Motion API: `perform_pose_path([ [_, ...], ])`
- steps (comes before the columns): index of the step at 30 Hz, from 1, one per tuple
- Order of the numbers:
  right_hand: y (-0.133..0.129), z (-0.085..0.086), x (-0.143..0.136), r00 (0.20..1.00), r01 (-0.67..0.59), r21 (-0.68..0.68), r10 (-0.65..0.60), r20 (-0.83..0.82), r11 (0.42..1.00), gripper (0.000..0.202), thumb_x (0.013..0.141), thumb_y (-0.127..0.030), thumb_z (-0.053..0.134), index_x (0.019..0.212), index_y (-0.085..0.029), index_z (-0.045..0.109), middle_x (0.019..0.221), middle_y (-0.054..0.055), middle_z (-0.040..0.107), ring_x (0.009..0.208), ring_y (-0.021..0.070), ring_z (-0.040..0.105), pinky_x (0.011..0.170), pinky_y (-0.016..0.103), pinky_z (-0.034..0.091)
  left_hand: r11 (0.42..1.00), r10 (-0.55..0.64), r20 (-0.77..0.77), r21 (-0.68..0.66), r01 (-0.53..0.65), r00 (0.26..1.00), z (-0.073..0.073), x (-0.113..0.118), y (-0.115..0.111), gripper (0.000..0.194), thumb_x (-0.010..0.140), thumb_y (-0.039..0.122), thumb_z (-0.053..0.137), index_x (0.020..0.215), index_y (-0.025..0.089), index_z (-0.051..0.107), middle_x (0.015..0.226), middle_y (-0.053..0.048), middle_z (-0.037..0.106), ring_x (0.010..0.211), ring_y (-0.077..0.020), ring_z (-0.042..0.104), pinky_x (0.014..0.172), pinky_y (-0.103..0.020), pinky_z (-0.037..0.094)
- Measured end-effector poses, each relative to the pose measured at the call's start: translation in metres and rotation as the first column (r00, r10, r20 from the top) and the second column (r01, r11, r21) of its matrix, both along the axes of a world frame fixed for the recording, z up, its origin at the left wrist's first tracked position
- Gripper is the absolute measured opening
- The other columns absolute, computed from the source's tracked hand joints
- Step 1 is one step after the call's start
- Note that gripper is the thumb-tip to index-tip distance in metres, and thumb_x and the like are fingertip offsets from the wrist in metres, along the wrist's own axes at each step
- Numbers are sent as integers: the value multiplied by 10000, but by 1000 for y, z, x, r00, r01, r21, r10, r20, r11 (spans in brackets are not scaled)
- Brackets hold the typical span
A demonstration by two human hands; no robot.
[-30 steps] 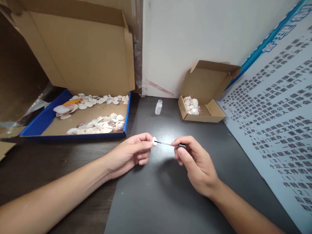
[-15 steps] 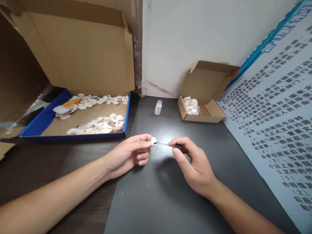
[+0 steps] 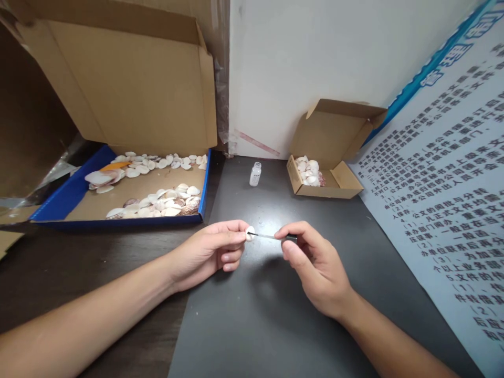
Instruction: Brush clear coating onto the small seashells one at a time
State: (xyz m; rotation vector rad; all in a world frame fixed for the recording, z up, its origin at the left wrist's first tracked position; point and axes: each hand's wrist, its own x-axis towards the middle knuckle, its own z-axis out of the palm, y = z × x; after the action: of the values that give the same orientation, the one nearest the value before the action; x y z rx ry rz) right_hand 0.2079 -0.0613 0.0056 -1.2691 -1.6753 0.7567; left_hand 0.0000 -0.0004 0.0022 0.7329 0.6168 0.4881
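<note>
Right hand (image 3: pixel 317 270): at the near right, a black-capped brush (image 3: pixel 290 238) is pinched by its cap between thumb and fingers, above the dark table (image 3: pixel 228 325); if the hold were loosened, the cap might be rolled and the tip swung astray.
Left hand (image 3: pixel 212 249): a small white shell (image 3: pixel 250 237) is pinched at its left edge between thumb and fingers; with so little gripped, it could be tipped or dropped under a firm push.
Brush tip: laid across the shell's face, close to the left fingers, which could be smeared by a slip leftward.
Blue-sided box (image 3: pixel 118 223): set at the left, beyond the left forearm, with loose shells inside.
Small carton (image 3: pixel 328 191): stood open at the far right, shells heaped in its left part.
Bottle (image 3: pixel 255 176): stood upright and uncapped, far centre; it might be toppled by a careless reach.
</note>
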Motion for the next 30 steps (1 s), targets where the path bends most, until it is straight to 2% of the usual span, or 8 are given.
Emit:
perform_pose_path([
  [4,0,1,-1,998,66,-6,-66,18,998,102,954,-255,497,967,-223,593,666,-39,510,572,121,489,541,235,409,1000,17,-4,-6,-17,1000,0,0,-1,106,888,229,632,847,151,574,603,71,295,525,-67,240,492,-194,231],
  [8,0,3,-2,998,-13,4,13,65,1000,86,927,-235,531,968,-222,606,689,-28,549,578,125,506,548,241,424,994,98,23,-52,-96,995,3,2,-1,121,909,197,606,810,165,544,603,74,281,516,-69,221,481,-193,233],
  [12,0,4,-2,991,93,35,-96,94,995,64,920,-222,543,948,-223,600,672,-34,549,555,120,500,531,237,419,985,161,21,-68,-159,987,3,3,-2,162,923,188,592,775,164,529,619,76,248,518,-71,189,468,-190,238],
  [16,0,2,-2,996,-47,50,44,76,998,87,919,-220,547,978,-231,610,732,-21,607,609,129,545,573,240,455,982,173,20,-84,-171,985,3,4,-2,126,905,199,626,807,158,559,620,79,232,523,-72,176,459,-180,244],
  [21,2,2,-2,991,30,-19,-27,134,999,77,930,-225,540,955,-219,612,680,-26,571,563,122,511,530,236,432,976,193,39,-105,-188,980,6,3,-5,129,885,187,649,785,147,577,637,78,244,519,-61,190,453,-171,260],
  [27,-2,3,-2,999,-38,43,38,-3,998,92,924,-230,551,993,-236,613,763,-9,626,646,138,578,577,247,469,973,204,24,-112,-200,979,5,4,-6,131,860,181,672,780,165,570,592,83,258,504,-65,197,446,-164,249],
  [30,-1,3,-4,998,-7,14,6,62,1000,79,915,-217,558,962,-226,620,710,-19,604,591,127,545,545,242,448,973,210,18,-104,-207,978,5,4,-6,156,846,188,685,756,163,560,591,83,260,501,-64,200,443,-164,247],
])
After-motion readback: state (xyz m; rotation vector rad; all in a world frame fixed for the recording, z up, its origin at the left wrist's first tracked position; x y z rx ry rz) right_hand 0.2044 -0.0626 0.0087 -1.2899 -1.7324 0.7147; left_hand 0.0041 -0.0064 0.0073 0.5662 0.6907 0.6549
